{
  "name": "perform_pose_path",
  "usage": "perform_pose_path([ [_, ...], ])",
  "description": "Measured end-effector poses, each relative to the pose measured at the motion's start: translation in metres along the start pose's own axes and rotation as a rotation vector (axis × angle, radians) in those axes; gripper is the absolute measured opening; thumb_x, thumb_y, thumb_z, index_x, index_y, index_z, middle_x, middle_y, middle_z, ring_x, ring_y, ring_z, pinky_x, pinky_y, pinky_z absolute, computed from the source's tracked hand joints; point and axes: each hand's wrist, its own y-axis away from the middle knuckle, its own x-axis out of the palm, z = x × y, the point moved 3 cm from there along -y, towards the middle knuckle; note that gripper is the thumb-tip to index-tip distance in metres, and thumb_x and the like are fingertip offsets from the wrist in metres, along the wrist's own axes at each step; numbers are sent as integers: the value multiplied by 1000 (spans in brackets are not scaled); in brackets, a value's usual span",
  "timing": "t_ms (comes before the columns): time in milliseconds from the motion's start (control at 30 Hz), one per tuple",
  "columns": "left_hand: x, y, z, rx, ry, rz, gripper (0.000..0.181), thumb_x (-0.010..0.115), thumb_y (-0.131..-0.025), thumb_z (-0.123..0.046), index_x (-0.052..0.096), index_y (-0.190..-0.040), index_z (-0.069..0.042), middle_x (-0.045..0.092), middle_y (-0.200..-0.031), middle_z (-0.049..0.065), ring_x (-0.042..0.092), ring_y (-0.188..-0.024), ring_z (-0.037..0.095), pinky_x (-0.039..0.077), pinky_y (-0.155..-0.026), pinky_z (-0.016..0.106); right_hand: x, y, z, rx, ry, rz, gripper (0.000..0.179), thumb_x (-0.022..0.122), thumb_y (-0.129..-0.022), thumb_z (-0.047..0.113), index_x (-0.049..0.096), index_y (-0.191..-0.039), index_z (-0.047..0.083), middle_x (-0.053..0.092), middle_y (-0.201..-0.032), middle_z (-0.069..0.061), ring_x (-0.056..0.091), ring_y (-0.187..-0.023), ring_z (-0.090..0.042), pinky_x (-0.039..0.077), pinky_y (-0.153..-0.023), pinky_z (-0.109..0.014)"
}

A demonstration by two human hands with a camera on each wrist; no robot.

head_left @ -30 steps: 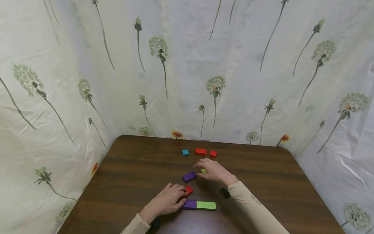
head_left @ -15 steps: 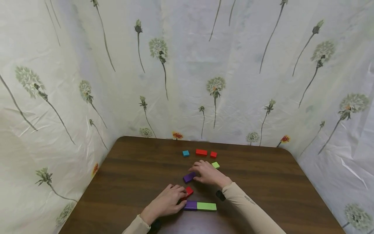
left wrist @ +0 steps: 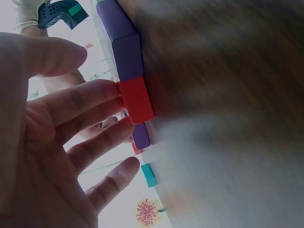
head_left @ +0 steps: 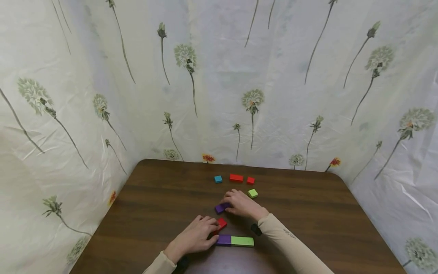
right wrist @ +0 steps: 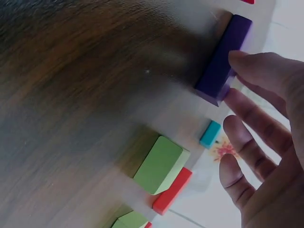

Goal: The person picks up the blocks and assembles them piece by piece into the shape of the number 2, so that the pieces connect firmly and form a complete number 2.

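Observation:
My left hand [head_left: 195,235] lies by the near row, fingers outstretched with their tips on a red block [left wrist: 137,99]. Its thumb hovers over the long purple block [left wrist: 124,50], which sits end to end with a long light green block [head_left: 242,241]. Farther up the table, my right hand [head_left: 243,204] pinches another purple block [right wrist: 223,59], its thumb on the near face and fingers on the far side. That block stays at table level, slightly askew. The right hand's remaining fingers are spread loosely. A small green block [head_left: 252,193] lies just beyond this hand.
Near the back of the brown table [head_left: 164,190] lie a small blue block [head_left: 218,179], a longer red block [head_left: 236,178] and a small red one [head_left: 251,180]. A second green block [right wrist: 130,221] shows in the right wrist view. A flower-print curtain [head_left: 219,76] surrounds the table.
My right hand has shifted left off the small green block, uncovering it, and its thumb and fingers have come onto the purple block. The left hand holds its place.

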Motion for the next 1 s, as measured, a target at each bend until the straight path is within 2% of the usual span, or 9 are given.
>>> perform_pose_path([
  [300,-3,2,-2,-10,22,9,37,50,-97,-39,68,-122,-19,62,-123,-6,54,-115,14,41,-94,44,1,0,1,-10,10,-16,25,72,-87,25,72,-112,21,66,-107,1,56,-100,-18,48,-86,-37],
  [533,-4,2,-3,-1,23,1,37,49,-97,-39,68,-122,-19,62,-123,-6,54,-115,15,41,-94,43,1,1,1,11,3,2,27,71,-88,26,71,-114,24,65,-108,3,55,-101,-17,48,-86,-36],
  [733,-3,2,-2,-4,22,9,38,48,-98,-40,67,-123,-20,61,-124,-7,53,-116,14,41,-94,43,-2,6,0,-7,22,-22,25,72,-87,24,72,-112,23,65,-106,2,55,-99,-17,48,-83,-37],
  [1000,-3,1,-3,-19,26,22,37,48,-98,-41,67,-122,-20,61,-123,-8,52,-117,13,41,-94,42,-5,13,-4,9,-6,-18,25,72,-87,23,72,-112,24,65,-107,3,55,-101,-17,48,-87,-39],
])
